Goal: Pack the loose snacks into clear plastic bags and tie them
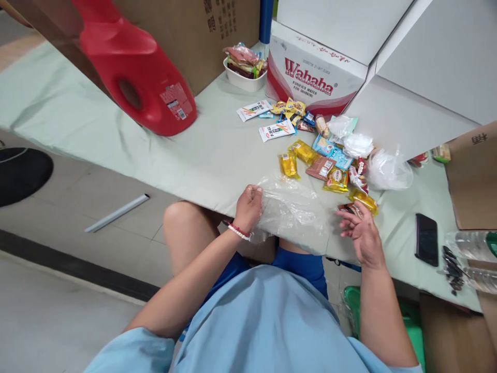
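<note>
My left hand (249, 209) is closed on the edge of a clear plastic bag (293, 207), which lies crumpled over the table's front edge. To the right of the bag is my right hand (362, 233), its fingers apart and nothing held. Just beyond its fingertips lie a yellow-wrapped snack (363, 201) and a dark brown packet (349, 209); whether the fingers touch them I cannot tell. Several more wrapped snacks spread behind the bag, among them a brown packet (320, 168), a blue packet (324, 145) and a white packet (277, 130).
A large red bottle (155, 88) stands at the left. Behind the snacks are a Wahaha carton (310, 77) and a white bowl (245, 80) of packets. Crumpled clear plastic (389, 168), a phone (426, 240) and plastic bottles (471, 244) lie to the right.
</note>
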The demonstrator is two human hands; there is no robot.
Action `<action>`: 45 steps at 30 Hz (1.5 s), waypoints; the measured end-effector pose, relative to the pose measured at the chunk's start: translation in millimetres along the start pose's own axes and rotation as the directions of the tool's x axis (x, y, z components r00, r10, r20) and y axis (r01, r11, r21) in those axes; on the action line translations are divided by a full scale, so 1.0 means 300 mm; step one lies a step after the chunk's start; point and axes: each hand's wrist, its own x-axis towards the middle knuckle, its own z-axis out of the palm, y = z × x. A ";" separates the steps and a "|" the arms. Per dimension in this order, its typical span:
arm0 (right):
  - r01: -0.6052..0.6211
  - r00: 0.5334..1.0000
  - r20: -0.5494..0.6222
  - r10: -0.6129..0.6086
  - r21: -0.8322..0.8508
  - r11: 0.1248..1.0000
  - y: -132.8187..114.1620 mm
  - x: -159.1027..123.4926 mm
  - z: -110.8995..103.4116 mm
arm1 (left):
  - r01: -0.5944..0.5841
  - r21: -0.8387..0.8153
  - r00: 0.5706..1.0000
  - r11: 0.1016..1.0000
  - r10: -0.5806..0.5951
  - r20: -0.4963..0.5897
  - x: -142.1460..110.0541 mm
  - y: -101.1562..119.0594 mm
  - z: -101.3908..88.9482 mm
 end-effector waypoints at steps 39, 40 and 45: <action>0.228 0.964 0.050 -0.263 -0.667 0.710 0.028 0.222 0.146 | -0.654 0.757 0.707 -0.008 0.351 0.614 -0.009 -0.034 -0.081; 0.230 0.957 0.037 -0.288 -0.704 0.672 0.020 0.234 0.134 | -0.632 0.775 0.731 -0.001 0.332 0.596 0.000 -0.029 -0.093; 0.214 0.911 0.006 -0.412 -0.861 0.461 0.018 0.189 -0.002 | -0.632 0.775 0.744 0.017 0.294 0.600 0.048 0.007 -0.130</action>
